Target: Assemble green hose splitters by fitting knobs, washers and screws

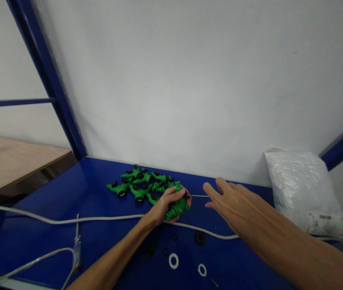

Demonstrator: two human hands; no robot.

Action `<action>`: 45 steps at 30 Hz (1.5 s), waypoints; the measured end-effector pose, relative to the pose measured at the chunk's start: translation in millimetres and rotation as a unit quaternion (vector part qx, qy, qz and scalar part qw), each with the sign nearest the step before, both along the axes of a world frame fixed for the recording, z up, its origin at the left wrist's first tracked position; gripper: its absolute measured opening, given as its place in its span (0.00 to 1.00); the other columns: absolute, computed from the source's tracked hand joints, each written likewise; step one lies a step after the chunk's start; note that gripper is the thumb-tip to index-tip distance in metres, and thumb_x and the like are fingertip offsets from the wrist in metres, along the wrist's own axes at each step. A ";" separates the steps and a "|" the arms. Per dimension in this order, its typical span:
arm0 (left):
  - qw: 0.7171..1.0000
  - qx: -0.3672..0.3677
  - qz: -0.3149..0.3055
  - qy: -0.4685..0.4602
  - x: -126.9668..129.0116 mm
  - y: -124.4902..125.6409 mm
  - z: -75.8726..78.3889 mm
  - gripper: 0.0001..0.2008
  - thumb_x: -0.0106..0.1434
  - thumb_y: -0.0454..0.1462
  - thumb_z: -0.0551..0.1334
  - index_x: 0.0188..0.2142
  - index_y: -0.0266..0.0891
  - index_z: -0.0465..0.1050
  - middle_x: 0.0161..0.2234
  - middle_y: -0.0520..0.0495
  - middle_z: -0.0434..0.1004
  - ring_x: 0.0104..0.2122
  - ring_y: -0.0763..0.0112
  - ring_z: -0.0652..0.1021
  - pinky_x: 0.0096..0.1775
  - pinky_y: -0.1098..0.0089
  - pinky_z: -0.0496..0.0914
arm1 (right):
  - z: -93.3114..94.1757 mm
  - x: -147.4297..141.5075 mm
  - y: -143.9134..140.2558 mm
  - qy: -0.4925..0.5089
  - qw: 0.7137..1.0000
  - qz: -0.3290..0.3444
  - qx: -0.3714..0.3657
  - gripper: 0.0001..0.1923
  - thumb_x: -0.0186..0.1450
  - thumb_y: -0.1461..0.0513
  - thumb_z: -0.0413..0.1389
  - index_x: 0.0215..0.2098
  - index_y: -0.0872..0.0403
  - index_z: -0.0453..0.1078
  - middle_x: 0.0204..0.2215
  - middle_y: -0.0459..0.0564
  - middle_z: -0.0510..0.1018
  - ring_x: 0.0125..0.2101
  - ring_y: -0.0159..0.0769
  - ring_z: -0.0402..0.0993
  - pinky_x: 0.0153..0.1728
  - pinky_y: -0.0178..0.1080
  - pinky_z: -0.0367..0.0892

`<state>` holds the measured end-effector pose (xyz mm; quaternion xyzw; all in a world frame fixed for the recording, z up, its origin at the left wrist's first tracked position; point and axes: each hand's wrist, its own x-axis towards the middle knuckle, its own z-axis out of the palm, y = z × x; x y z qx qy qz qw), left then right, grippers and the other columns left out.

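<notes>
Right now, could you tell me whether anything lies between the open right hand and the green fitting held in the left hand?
Nothing visible does. The right hand hovers open just beside the green fitting gripped by the left hand; only bare blue table lies between.

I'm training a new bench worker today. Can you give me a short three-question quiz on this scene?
1. True or false: the left hand grips a green plastic hose fitting.
2. What lies on the blue bench top nearest the camera: A) white rings, B) red caps, C) steel bolts?
3. Which hand is open, its fingers spread?

Key: 1 true. 2 A. 3 the right hand, near a thin metal pin sticking out of the fitting.
</notes>
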<state>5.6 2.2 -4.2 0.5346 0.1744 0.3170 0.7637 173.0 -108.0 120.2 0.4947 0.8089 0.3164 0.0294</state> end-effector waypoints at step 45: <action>0.999 0.006 0.049 0.007 -4.6 17.6 -8.4 0.27 0.67 0.57 0.57 0.47 0.36 0.76 0.33 0.48 0.71 0.26 0.75 0.68 0.23 0.77 0.61 | 11.9 11.5 28.9 -0.027 0.989 0.149 0.002 0.12 0.65 0.73 0.51 0.44 0.54 0.65 0.29 0.50 0.75 0.26 0.39 0.71 0.29 0.39 0.59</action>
